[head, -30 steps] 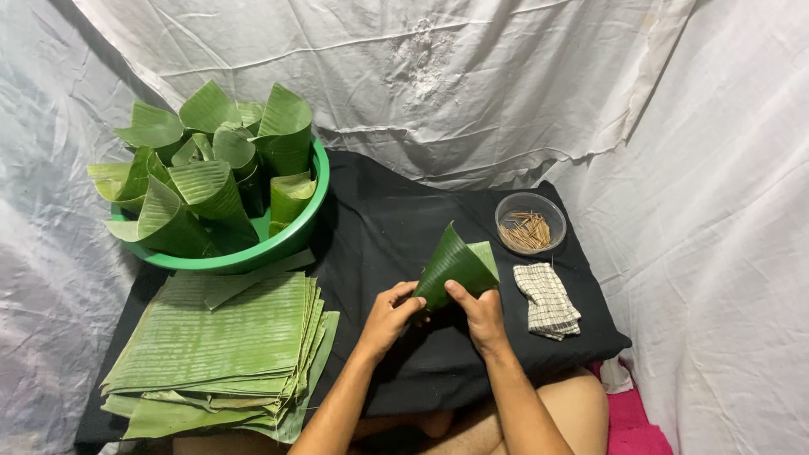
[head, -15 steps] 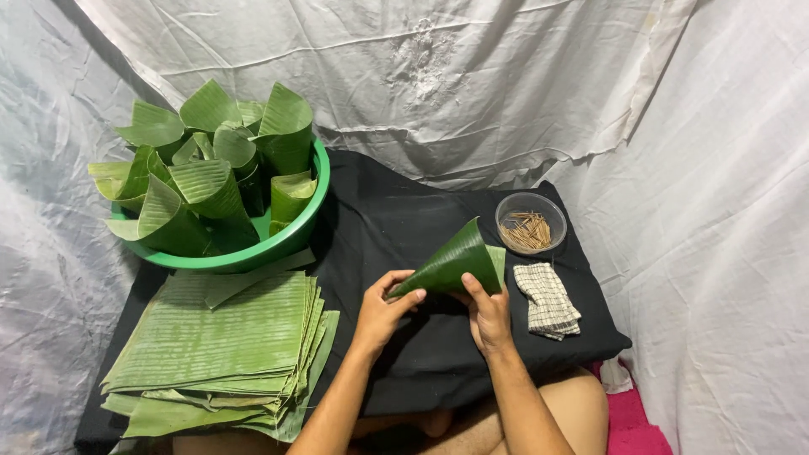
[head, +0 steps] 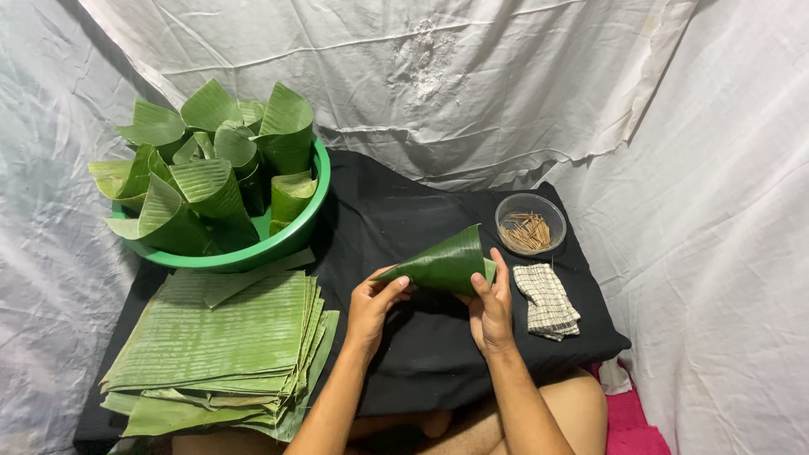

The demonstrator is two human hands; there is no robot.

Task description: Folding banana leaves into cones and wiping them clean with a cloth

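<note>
— What did the hands hold?
— Both gripped a rolled leaf cone (head: 442, 265): the left hand (head: 375, 303) pinched its pointed tip, the right hand (head: 490, 310) clasped its wide end.
— And around them?
— A stack of flat leaves (head: 215, 345) lay left, below a green basin (head: 291, 236) holding finished cones.

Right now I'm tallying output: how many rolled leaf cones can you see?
About 10. One leaf cone is held between the left hand and right hand. Roughly nine stand packed in the green basin; more may be hidden underneath.
</note>
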